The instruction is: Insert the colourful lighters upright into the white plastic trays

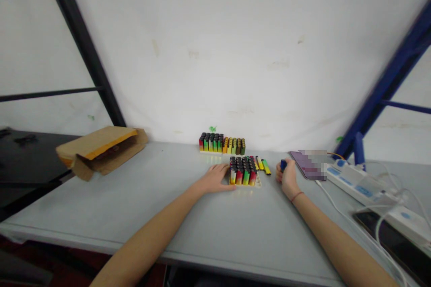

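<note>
My left hand (217, 178) rests at the left side of a white tray (258, 183) filled with upright lighters (243, 171), its thumb along the front edge and its fingers behind. My right hand (287, 177) is closed around a dark blue lighter (283, 165), to the right of the tray. Between them, several loose lighters (266, 167), yellow and green, lie on the table. Farther back stand two groups of upright lighters, one black-topped with multicoloured bodies (211, 142), the other yellow to dark green (234, 145). At the tray's right end, some slots hold no lighter.
An open cardboard box (101, 148) lies at the table's left. On the right are a purple flat item (305, 166), a white power strip (363, 188) with cables and a black phone (393, 237). A white wall (235, 54) rises behind the grey table (202, 228).
</note>
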Demonstrator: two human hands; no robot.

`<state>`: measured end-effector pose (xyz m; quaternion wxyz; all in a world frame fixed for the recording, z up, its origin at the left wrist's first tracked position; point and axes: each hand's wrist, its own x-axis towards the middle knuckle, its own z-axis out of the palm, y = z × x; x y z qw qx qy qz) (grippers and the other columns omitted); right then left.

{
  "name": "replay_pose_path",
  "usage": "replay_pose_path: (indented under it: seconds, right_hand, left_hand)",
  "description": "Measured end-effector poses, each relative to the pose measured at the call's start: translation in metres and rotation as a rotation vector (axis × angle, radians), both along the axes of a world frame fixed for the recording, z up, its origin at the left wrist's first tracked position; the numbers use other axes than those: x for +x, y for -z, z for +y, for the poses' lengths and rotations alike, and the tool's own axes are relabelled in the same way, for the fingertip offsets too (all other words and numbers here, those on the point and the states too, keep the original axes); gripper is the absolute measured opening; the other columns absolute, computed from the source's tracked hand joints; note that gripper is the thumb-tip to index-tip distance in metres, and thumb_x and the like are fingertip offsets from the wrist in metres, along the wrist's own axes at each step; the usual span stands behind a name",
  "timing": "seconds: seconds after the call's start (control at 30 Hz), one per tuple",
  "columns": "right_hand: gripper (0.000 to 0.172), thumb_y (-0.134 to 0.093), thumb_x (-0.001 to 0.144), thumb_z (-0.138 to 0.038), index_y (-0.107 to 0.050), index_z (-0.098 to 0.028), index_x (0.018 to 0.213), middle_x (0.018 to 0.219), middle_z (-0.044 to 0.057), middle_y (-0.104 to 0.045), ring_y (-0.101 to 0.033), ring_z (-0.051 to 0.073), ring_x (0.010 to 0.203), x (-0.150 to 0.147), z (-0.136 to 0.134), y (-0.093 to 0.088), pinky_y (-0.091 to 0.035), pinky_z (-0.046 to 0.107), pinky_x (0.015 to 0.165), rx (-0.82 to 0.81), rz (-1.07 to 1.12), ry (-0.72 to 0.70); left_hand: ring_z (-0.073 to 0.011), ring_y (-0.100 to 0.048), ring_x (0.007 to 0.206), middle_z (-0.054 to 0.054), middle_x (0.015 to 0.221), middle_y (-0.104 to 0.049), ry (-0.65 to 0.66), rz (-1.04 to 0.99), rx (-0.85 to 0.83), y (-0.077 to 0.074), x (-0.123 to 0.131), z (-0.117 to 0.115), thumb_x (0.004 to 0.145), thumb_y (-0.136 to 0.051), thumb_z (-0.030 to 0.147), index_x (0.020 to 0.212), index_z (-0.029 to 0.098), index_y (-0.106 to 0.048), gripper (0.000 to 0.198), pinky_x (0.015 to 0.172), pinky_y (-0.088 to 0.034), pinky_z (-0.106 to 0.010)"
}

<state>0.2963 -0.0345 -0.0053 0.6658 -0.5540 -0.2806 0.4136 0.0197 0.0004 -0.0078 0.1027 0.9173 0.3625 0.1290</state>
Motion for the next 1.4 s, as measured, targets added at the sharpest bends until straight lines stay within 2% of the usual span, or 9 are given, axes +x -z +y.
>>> replay_pose_path:
  seconds: [0.3,0.43,0.6,0.73,0.9,1.03,1.17,1.23,1.4]
  right_hand:
    - [0.038,-0.024,0.087,-0.040,-0.027,-0.025,0.052,0.032,-0.007,-0.022,-0.016,0.008,0.026,0.000,-0.002,-0.008,-0.011,0.021,0.030,-0.043,0.115,-0.031]
    - [0.038,-0.026,0.087,-0.045,-0.030,-0.025,0.054,0.032,-0.008,-0.023,-0.018,0.008,0.026,-0.003,-0.002,-0.008,-0.013,0.021,0.029,-0.002,0.086,0.022]
    - [0.037,-0.026,0.088,-0.044,-0.027,-0.026,0.055,0.032,-0.007,-0.022,-0.017,0.009,0.027,-0.001,-0.003,-0.007,-0.012,0.022,0.029,0.000,0.084,-0.026]
    - [0.042,-0.019,0.087,-0.054,-0.024,-0.027,0.056,0.034,-0.008,-0.020,-0.015,0.009,0.026,0.002,-0.003,-0.006,-0.012,0.023,0.029,0.004,0.066,-0.058]
    - [0.040,-0.031,0.085,-0.058,-0.037,-0.024,0.066,0.039,-0.010,-0.027,-0.024,0.009,0.029,-0.002,-0.006,-0.013,-0.019,0.022,0.031,0.051,-0.018,-0.118]
    - [0.030,-0.056,0.080,-0.051,-0.047,-0.023,0.082,0.052,-0.007,-0.047,-0.046,0.011,0.046,-0.008,-0.008,-0.019,-0.038,0.022,0.045,0.265,-0.338,-0.116]
    - [0.036,-0.061,0.078,-0.052,-0.061,-0.020,0.093,0.091,0.006,-0.066,-0.060,0.019,0.086,-0.011,-0.009,-0.016,-0.050,0.030,0.072,0.383,-0.632,-0.120]
    - [0.039,-0.063,0.076,-0.053,-0.067,-0.019,0.095,0.104,0.010,-0.067,-0.059,0.023,0.096,-0.012,-0.009,-0.013,-0.051,0.034,0.078,0.373,-0.672,-0.170]
    - [0.036,-0.066,0.075,-0.050,-0.071,-0.020,0.095,0.102,0.008,-0.071,-0.064,0.023,0.095,-0.014,-0.007,-0.008,-0.050,0.039,0.089,0.371,-0.629,-0.309]
  left_hand:
    - [-0.0361,-0.040,0.132,-0.019,0.143,-0.044,0.003,-0.021,0.006,0.001,0.000,0.001,0.078,-0.059,0.068,0.143,0.013,-0.037,0.089,0.112,-0.026,-0.049]
    - [-0.0369,-0.040,0.132,-0.019,0.143,-0.044,0.000,-0.024,-0.006,0.002,0.000,0.001,0.077,-0.059,0.068,0.142,0.012,-0.037,0.089,0.111,-0.026,-0.050]
    - [-0.0362,-0.040,0.132,-0.019,0.143,-0.043,-0.002,-0.017,0.004,0.002,0.000,0.001,0.077,-0.059,0.068,0.142,0.012,-0.037,0.089,0.112,-0.026,-0.049]
    - [-0.0355,-0.040,0.132,-0.018,0.144,-0.043,0.007,-0.020,0.005,0.001,0.000,0.001,0.077,-0.060,0.068,0.142,0.014,-0.037,0.088,0.112,-0.027,-0.049]
    - [-0.0366,-0.040,0.132,-0.018,0.143,-0.044,0.018,-0.046,-0.002,0.001,0.000,0.001,0.077,-0.059,0.068,0.142,0.012,-0.037,0.088,0.112,-0.026,-0.049]
    - [-0.0367,-0.041,0.131,-0.017,0.143,-0.045,0.010,-0.041,-0.004,0.001,0.000,0.000,0.076,-0.060,0.068,0.142,0.014,-0.037,0.089,0.111,-0.026,-0.049]
    - [-0.0369,-0.041,0.131,-0.017,0.142,-0.045,0.000,-0.032,-0.006,0.000,0.000,-0.001,0.077,-0.060,0.068,0.143,0.013,-0.036,0.089,0.110,-0.028,-0.048]
    - [-0.0366,-0.041,0.130,-0.017,0.142,-0.045,0.001,-0.031,-0.003,-0.001,0.000,-0.001,0.077,-0.060,0.068,0.143,0.013,-0.036,0.089,0.110,-0.028,-0.048]
    - [-0.0361,-0.043,0.129,-0.017,0.141,-0.046,0.012,-0.037,-0.006,-0.002,0.000,-0.002,0.077,-0.060,0.067,0.143,0.014,-0.036,0.088,0.110,-0.029,-0.048]
